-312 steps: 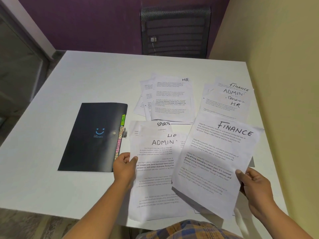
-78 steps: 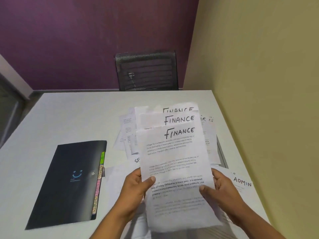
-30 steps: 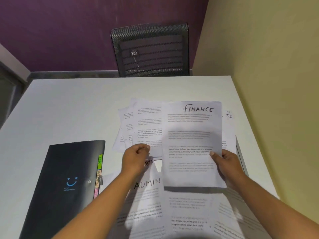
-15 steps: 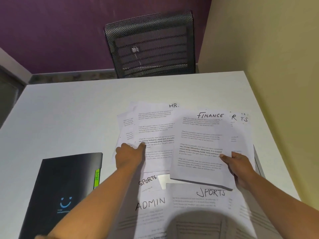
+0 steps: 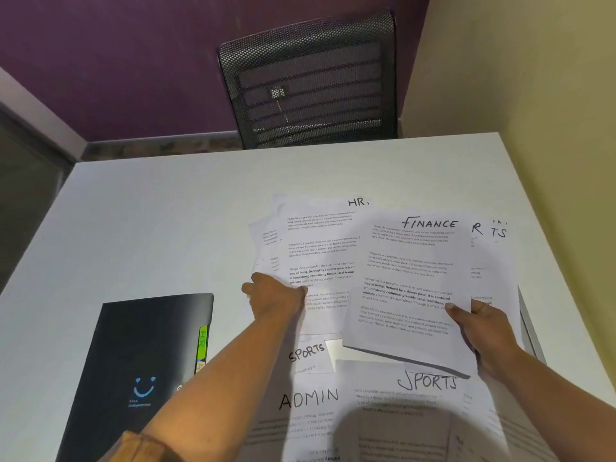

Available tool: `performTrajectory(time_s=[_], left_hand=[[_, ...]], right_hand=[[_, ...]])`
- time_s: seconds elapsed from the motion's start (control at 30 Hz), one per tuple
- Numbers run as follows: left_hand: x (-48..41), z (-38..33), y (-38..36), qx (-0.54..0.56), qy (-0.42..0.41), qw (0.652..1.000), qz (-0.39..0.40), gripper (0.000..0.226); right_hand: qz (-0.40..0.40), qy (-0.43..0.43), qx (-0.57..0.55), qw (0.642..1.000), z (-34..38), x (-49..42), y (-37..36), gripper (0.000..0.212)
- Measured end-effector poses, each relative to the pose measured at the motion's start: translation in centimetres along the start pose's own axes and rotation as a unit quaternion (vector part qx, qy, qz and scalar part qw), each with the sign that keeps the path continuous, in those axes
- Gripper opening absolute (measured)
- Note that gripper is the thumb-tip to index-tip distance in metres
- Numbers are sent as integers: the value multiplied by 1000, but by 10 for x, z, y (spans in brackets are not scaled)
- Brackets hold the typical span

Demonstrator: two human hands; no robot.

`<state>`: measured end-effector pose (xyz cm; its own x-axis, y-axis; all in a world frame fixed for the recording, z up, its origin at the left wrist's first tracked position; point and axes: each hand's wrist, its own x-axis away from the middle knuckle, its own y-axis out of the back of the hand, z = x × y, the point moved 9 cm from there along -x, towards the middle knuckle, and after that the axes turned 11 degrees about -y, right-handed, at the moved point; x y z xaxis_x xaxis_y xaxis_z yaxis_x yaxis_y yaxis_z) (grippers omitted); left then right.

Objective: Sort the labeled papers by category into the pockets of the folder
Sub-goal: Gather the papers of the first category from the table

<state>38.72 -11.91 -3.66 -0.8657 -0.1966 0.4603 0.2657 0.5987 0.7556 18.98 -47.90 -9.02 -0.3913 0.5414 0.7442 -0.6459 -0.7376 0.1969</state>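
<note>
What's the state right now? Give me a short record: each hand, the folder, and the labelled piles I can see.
right hand: pinches the stack of white printed sheets headed FINANCE, raised off the papers beneath
left hand: on the near left corner of the white pile headed HR; grip unclear
black plastic folder: closed, flat, left of the papers, green HR tab showing
near papers: white sheet headed ADMIN, white sheet headed SPORTS
white table: bears folder and piles
</note>
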Motion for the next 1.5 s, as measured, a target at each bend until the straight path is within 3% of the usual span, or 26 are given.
performTrajectory(time_s=[0.13,0.3,0.33,0.57,0.63,0.77,1.03,1.13,1.27,1.37,1.43,1.5], left_hand=[[-2,1,0,110,-3,994,-12,54],[-6,-7,1,267,-48,962,-6,12],[-5,-9,2,285,-55,957,3,10],[-10,-6,18,301,-64,951,32,48],[-13,-2,18,306,-63,949,33,44],[-19,2,16,356,-62,932,17,14],[-28,3,17,250,-102,963,23,32],[-31,-8,21,79,-215,973,1,20],[-14,-30,7,-79,-381,921,33,48],[-18,-27,5,-101,-376,921,28,41],[-25,-19,7,-121,-329,936,17,27],[-28,-17,6,-107,-285,952,35,36]], right_hand=[[-1,2,8,1000,2,2,0,18],[-6,9,22,1000,5,5,0,14],[-5,8,23,1000,5,5,0,13],[0,9,16,1000,8,10,-2,14],[2,9,15,1000,8,10,-2,15],[-5,7,19,1000,8,10,-1,16],[-1,8,10,1000,11,13,-3,16],[1,9,9,1000,11,14,-3,15],[-3,3,9,1000,10,15,-2,14],[-6,6,13,1000,12,18,-2,11],[-7,10,11,1000,13,18,-2,16],[-8,14,19,1000,15,19,-3,16]])
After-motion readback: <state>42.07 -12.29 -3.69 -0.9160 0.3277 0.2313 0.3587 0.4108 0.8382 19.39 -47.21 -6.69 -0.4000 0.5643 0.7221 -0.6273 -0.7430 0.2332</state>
